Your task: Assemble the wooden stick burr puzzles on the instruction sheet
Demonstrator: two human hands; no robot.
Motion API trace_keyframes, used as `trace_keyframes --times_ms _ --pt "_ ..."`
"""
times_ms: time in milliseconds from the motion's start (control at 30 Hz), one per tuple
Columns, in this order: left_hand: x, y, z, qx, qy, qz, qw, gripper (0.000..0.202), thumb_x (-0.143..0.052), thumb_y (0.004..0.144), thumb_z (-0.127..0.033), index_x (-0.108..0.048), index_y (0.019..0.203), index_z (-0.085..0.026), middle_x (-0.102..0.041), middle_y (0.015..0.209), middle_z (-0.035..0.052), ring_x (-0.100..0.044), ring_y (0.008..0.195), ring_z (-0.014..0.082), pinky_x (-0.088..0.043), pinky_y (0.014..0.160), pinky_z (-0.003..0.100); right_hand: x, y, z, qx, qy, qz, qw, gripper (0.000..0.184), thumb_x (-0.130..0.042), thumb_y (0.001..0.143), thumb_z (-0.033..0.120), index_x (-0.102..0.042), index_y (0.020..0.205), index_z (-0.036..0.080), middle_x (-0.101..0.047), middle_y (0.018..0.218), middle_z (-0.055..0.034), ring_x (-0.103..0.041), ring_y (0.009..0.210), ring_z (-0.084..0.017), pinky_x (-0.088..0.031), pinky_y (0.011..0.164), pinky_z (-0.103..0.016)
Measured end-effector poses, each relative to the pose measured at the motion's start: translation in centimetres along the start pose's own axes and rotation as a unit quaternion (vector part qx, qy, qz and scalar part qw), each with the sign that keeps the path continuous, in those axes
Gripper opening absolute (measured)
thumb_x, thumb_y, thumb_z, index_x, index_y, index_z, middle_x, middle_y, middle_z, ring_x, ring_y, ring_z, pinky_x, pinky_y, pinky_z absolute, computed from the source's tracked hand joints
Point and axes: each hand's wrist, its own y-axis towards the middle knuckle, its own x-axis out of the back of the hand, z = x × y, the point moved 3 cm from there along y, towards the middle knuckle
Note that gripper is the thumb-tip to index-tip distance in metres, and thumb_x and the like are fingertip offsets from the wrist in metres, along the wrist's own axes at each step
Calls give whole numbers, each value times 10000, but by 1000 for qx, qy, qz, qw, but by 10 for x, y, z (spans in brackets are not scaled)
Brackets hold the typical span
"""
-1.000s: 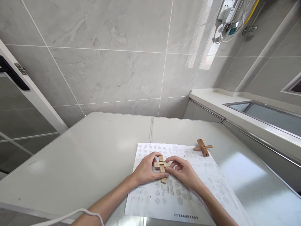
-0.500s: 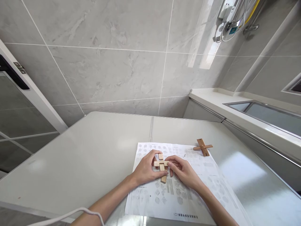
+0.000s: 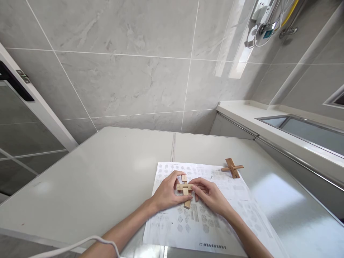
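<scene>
Over a printed sheet, my two hands hold a cluster of light wooden puzzle pieces, a notched bar lying crosswise over upright ones. My left hand is closed round its left side, thumb along the near edge and index finger at the far end. With thumb and fingertips, my right hand pinches the right end of the crosswise bar. Another wooden strip pokes out below my left thumb. Part of the cluster is hidden by the fingers.
Darker crossed wooden pieces rest at the sheet's upper right edge. All lies on a glossy white table against a tiled wall. A white cable crosses near my left forearm. A counter with a sink stands at right.
The notch in the crosswise bar, open half a second ago, now looks filled, the bar sitting closer against the upright piece. Both hands keep nearly the same place.
</scene>
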Motion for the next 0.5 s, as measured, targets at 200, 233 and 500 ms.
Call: trace_keyframes --times_ms 200,233,500 --pt "0 0 -1 -1 2 2 1000 610 -913 771 -449 -600 1264 -274 -695 1036 -5 -658 811 197 -518 736 321 1 0 -2 5 -4 -1 1000 404 -616 1036 608 -761 1109 238 -754 832 -33 -678 674 -203 -549 689 -340" --pt "0 0 -1 0 2 2 1000 611 -913 771 -450 -601 1266 -272 -694 1026 -6 -656 801 195 -515 734 321 1 0 -2 6 -4 0 1000 402 -617 1036 605 -764 1102 236 -751 822 -32 -675 670 -201 -547 681 -337" --pt "0 -1 -2 -3 5 4 1000 625 -919 769 -463 -609 1274 -263 -699 1024 0 -652 802 199 -514 756 332 2 -2 0 4 -12 3 1000 391 -607 1046 588 -772 1088 237 -737 786 -22 -618 604 -176 -506 614 -318"
